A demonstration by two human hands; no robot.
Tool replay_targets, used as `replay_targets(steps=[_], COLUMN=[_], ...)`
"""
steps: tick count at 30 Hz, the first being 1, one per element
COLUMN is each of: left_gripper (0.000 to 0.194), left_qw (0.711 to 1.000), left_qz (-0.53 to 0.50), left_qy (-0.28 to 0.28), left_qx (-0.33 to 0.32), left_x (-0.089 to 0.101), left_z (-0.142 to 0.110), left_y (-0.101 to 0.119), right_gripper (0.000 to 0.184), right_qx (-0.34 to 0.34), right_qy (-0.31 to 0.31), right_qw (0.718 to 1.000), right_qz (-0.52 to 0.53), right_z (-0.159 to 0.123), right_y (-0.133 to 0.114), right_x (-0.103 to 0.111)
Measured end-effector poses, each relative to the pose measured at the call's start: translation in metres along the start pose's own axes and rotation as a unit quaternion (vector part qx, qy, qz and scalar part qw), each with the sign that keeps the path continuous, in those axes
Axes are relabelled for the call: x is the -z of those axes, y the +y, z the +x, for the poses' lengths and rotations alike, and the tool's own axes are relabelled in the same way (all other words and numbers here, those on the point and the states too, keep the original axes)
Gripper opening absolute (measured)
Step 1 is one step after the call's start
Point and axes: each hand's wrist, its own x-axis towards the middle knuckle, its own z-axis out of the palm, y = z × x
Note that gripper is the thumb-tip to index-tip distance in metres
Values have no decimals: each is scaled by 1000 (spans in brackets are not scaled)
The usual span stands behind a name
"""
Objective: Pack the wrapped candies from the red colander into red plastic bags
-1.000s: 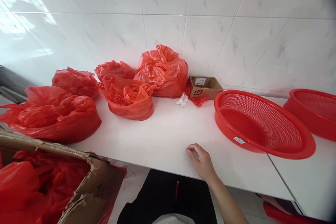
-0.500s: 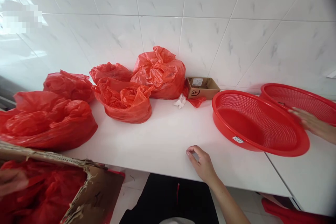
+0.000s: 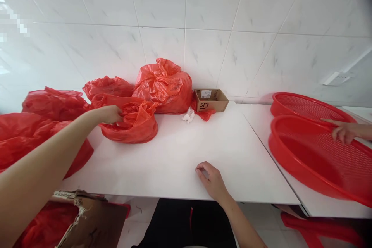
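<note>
Pale veined tiles (image 3: 157, 2) are seen along the wall behind a white table (image 3: 174, 166). At far left, rumpled red bags (image 3: 21, 131) are partly hidden by a bare arm (image 3: 55, 151) that appears to be another person's; below it, a torn cardboard box (image 3: 100, 217) is filled with red plastic. By that arm's hand (image 3: 110, 115), the opening of the front red bag (image 3: 130, 133) is reached, though its grip cannot be told. Behind are set a smaller red bag (image 3: 109, 87) and, further right, a bulky red bag (image 3: 165, 87) against the wall. Crumpled white tissue (image 3: 188, 115) and a small SF carton (image 3: 213, 104) follow.

Nearer, the right hand (image 3: 212, 180) is rested on the tabletop, fingers curled, thumb and fingertip brought together in a loose ring. The left hand's state cannot be told. At right, two red baskets (image 3: 312, 159) are overlapped, the front one tilted, with a co-worker's hand (image 3: 344, 131) hooked over its rim.
</note>
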Motion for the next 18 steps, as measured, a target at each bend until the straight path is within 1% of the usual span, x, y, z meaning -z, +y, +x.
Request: replay_targets(steps=[1, 2, 3, 5, 6, 8, 9, 10, 11, 13, 14, 15, 16, 17, 18], left_gripper=[12, 7, 4, 11, 15, 21, 23, 25, 26, 25, 22, 18, 15, 13, 10], left_qw=[1000, 999, 998, 990, 984, 970, 968, 969, 973, 980, 979, 975, 972, 968, 964], left_qz=[-2, -5, -16, -63, -93, -145, -165, -179, -189, -196, -200, -209, -222, -241, -264], left_qy=[4, 21, 51, 124, 154, 189, 187, 167, 129, 14, -37, -66, -70, -52, -23], left_qx=[15, 26, 25, -1, -16, -39, -41, -35, -23, 16, 32, 40, 40, 34, 25], left_x=[5, 13, 20, 33, 37, 38, 36, 34, 32, 30, 32, 34, 38, 43, 49], left_z=[5, 9, 12, 16, 16, 15, 13, 10, 6, -2, -4, -4, -3, 0, 3], left_y=[5, 11, 17, 28, 33, 37, 37, 35, 33, 27, 24, 21, 19, 17, 18], right_gripper=[20, 20, 20, 20, 20, 20, 20, 20, 20, 20, 21, 21, 21, 21, 22], right_qx=[-6, -11, -13, -13, -13, -12, -11, -9, -6, -3, -3, -2, 0, 4, 8], right_qy=[-2, -4, -6, -9, -10, -9, -9, -8, -8, -8, -7, -6, -4, -3, -1], right_qw=[1000, 1000, 1000, 1000, 1000, 1000, 1000, 1000, 1000, 1000, 1000, 1000, 1000, 1000, 1000], right_qz=[2, 3, 3, 3, 3, 3, 3, 4, 4, 4, 4, 3, 2, 1, -1], right_z=[0, -1, -1, -2, -2, -2, -1, -1, 0, 0, 1, 1, 1, 0, 0], right_y=[-1, -1, -2, -3, -3, -2, -2, -1, -1, -1, -1, -1, -1, -1, 0], right_x=[0, 1, 1, 1, 1, 1, 1, 1, 1, 1, 1, 1, 1, 1, 0])
